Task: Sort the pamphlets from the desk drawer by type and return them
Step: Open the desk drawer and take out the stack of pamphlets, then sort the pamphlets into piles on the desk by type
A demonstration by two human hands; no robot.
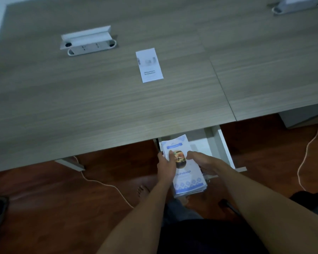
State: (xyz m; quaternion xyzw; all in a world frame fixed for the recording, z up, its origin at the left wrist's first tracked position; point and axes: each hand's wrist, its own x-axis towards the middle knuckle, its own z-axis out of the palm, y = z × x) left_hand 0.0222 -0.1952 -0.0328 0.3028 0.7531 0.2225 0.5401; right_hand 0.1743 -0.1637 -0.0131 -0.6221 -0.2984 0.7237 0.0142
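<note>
Blurred pamphlet stack [185, 173], fingers [173, 156] across.

One loose pamphlet [149, 65] on desk, one stack of pamphlets [185, 173], two socket boxes [88, 41], two hands [166, 166]

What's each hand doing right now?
Left hand: closed on the pamphlet stack, thumb on top.
Right hand: gripping the same stack from its right side.

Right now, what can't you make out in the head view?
- Drawer interior: hidden by the desktop and the pamphlet stack.
- Lower pamphlets in the stack: covered by the top one; types unknown.
- Lone pamphlet on the desk: print too small and blurred.
- Left hand and right hand fingers: partly behind the stack.
</note>
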